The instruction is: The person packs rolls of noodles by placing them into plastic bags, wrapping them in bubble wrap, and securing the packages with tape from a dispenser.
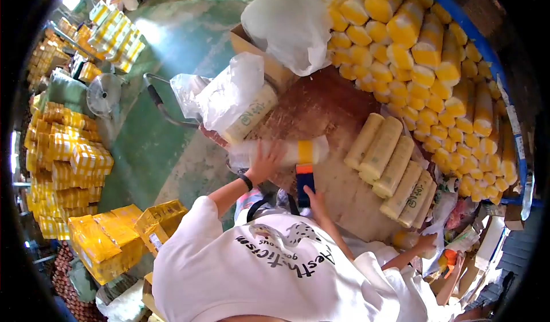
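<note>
My left hand point(265, 163), with a black band on the wrist, grips a long roll point(289, 152) wrapped in clear plastic. The roll has a yellow band and lies crosswise on the brown worktable point(321, 107). My right hand point(312, 197) holds the near end of a blue and orange tape dispenser point(305, 179), whose top touches the roll just under the yellow band. My white printed T-shirt point(269, 270) fills the bottom of the view.
Several pale yellow rolls point(392, 164) lie side by side on the table to the right. A large heap of yellow rolls point(427, 64) is behind them. White plastic bags point(292, 24) lie at the table's far edge. Yellow cartons point(106, 244) stand on the green floor to the left. Another hand point(427, 243) reaches in at lower right.
</note>
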Demonstrator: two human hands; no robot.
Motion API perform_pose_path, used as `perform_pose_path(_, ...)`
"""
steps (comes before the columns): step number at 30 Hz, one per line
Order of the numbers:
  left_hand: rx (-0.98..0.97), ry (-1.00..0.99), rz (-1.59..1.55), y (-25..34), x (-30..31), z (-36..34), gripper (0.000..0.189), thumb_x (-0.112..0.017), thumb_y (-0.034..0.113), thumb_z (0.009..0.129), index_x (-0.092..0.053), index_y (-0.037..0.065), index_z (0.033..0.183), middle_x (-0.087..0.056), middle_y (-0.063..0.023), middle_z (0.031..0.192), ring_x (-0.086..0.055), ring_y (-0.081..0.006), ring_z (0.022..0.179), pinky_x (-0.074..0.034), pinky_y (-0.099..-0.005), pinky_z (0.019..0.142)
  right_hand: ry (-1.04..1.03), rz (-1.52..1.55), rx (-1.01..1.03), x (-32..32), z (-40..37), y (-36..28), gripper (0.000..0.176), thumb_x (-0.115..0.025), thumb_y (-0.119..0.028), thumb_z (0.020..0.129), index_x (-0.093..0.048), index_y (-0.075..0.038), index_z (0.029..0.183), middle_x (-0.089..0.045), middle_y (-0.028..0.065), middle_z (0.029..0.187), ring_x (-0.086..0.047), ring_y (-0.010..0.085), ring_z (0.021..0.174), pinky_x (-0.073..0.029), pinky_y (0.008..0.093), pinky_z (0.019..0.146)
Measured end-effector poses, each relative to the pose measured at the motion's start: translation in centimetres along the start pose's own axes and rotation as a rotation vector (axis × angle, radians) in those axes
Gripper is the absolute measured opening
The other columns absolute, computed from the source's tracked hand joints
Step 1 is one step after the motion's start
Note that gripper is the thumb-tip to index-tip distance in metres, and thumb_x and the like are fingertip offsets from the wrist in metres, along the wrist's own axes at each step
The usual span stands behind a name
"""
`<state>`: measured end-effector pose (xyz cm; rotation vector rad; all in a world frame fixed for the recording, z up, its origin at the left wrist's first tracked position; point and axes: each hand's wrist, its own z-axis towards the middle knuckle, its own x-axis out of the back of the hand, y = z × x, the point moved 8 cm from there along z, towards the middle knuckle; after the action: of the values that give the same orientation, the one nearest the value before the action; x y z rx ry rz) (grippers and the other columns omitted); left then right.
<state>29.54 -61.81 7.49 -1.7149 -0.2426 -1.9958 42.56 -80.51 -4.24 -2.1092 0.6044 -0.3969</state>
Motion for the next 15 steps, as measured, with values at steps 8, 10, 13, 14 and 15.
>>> perform_pose_path(8, 0.163, -0.198, -0.112, -3.9, -3.6, 6.1, 0.088, -0.066, 0.036, 0.071, -0.026, 0.007, 0.143, -0.045, -0.0209, 0.128, -0.043, -0.0352, 0.118, -0.03, -0.0563, 0.1, 0.071, -0.223, 0.134, -2.1, 5.1, -13.3, 0.05, -0.067, -0.047, 0.079, -0.067, 0.002, 0.088, -0.067, 0.0104, 0.08, -0.062, 0.0207, 0.072, -0.046, 0.0341, 0.067)
perform_pose_path(10, 0.183, -0.364, -0.346, -4.5, -2.5, 6.8, 0.098, -0.072, 0.04, 0.063, -0.027, 0.006, 0.142, -0.048, -0.021, 0.122, -0.047, -0.0354, 0.113, -0.033, -0.05, 0.098, 0.085, -0.227, 0.18, -1.9, 5.4, -13.6, 0.05, -0.067, -0.047, 0.078, -0.067, 0.002, 0.086, -0.068, 0.0106, 0.078, -0.062, 0.0206, 0.07, -0.046, 0.0339, 0.066)
perform_pose_path(13, 0.142, -0.36, -0.329, -4.0, -3.6, 5.6, 0.106, -0.074, 0.052, 0.063, -0.024, 0.004, 0.144, -0.052, -0.0224, 0.118, -0.053, -0.0377, 0.104, -0.042, -0.0473, 0.089, -0.001, -0.209, 0.255, -1.2, 6.4, -14.8, 0.05, -0.067, -0.047, 0.078, -0.067, 0.002, 0.085, -0.068, 0.011, 0.079, -0.063, 0.0207, 0.071, -0.046, 0.0339, 0.066)
perform_pose_path(14, 0.103, -0.312, -0.31, -3.3, -3.3, 4.8, 0.107, -0.073, 0.055, 0.061, -0.027, 0.003, 0.142, -0.051, -0.0233, 0.12, -0.055, -0.0377, 0.103, -0.045, -0.0447, 0.085, -0.016, -0.24, 0.224, -0.5, 5.8, -14.3, 0.05, -0.067, -0.047, 0.078, -0.067, 0.002, 0.085, -0.068, 0.0112, 0.078, -0.063, 0.0207, 0.072, -0.047, 0.0339, 0.066)
perform_pose_path(15, 0.128, -0.406, -0.385, -2.7, -3.1, 4.1, 0.106, -0.073, 0.055, 0.061, -0.027, 0.003, 0.142, -0.051, -0.0234, 0.121, -0.055, -0.0377, 0.103, -0.045, -0.0454, 0.085, -0.03, -0.271, 0.183, 0.2, 4.9, -13.5, 0.05, -0.067, -0.047, 0.078, -0.067, 0.002, 0.085, -0.068, 0.0114, 0.078, -0.063, 0.0208, 0.072, -0.047, 0.0339, 0.066)
